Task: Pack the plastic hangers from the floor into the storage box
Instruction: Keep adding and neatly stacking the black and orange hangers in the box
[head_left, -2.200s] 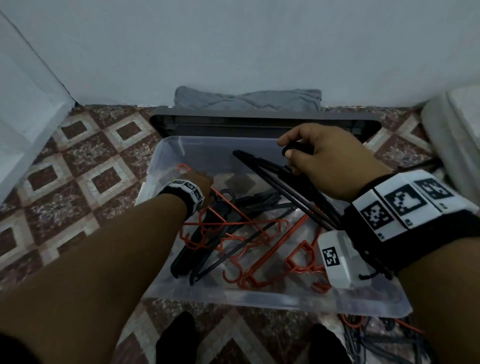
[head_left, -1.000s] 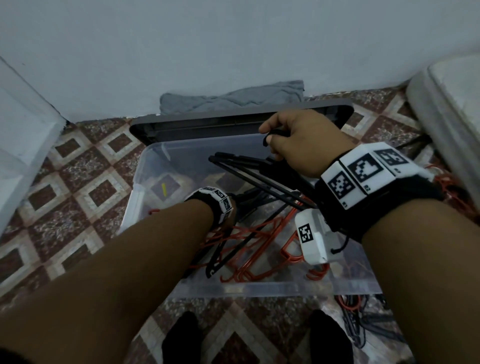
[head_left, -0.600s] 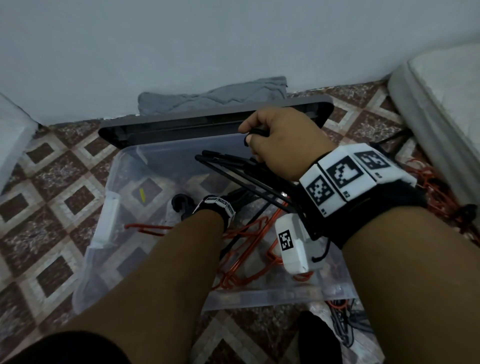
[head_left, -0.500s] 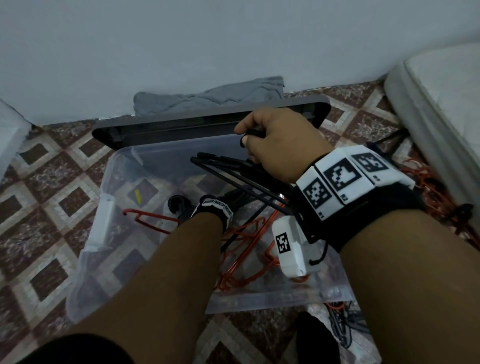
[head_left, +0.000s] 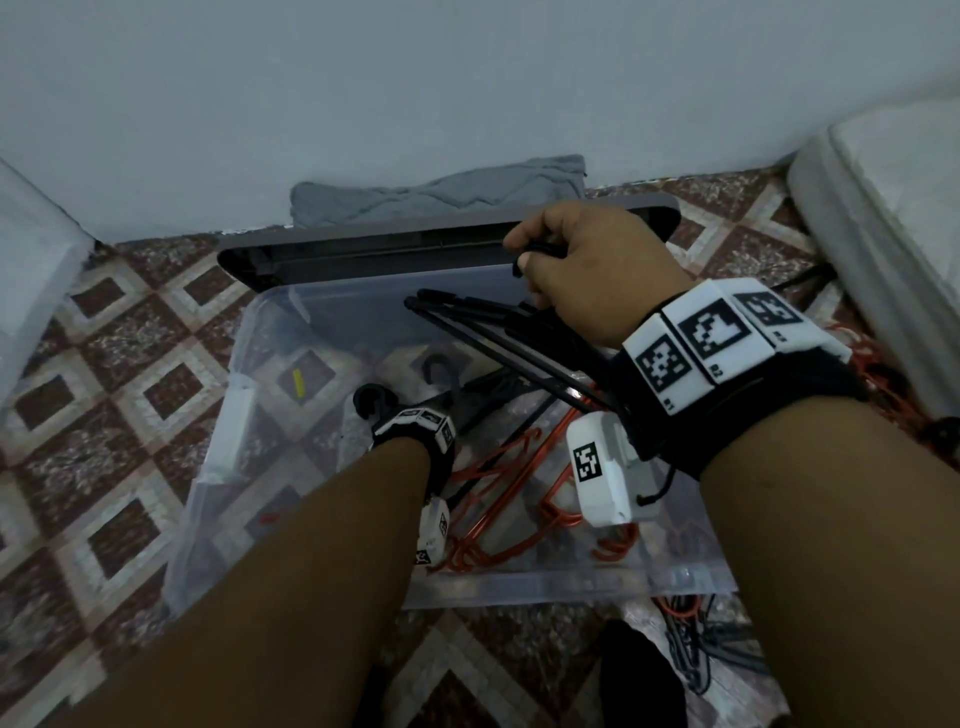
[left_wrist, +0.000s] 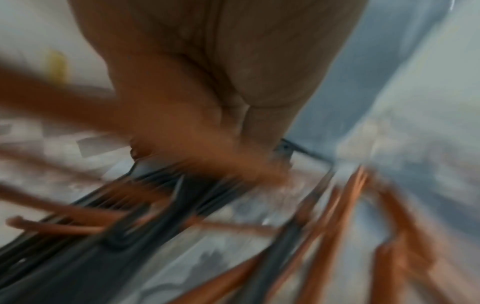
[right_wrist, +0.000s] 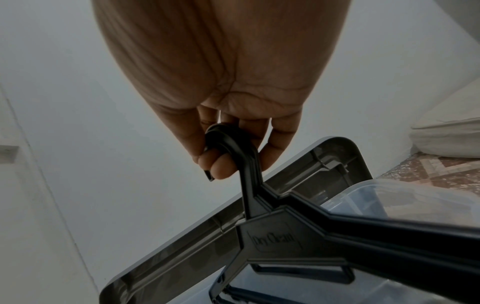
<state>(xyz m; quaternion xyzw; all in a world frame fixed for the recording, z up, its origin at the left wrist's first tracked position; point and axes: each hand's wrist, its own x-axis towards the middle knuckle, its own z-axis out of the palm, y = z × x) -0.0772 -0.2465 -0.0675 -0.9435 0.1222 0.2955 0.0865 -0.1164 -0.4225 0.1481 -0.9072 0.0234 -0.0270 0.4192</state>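
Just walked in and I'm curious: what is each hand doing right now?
Left hand: down inside the clear plastic storage box among hangers; too blurred to tell its grip.
Right hand: fingers curled round the hooks of a bunch of black plastic hangers.

Black hangers (head_left: 498, 332), orange hangers (head_left: 493, 499), clear box (head_left: 519, 590), grey lid (head_left: 389, 244).

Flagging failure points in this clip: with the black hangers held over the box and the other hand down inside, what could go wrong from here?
1. The right hand holds the black hangers only by their hooks, so one could slip out.
2. The left hand is among the orange hangers in the storage box; lowered hangers might land on it or tangle.
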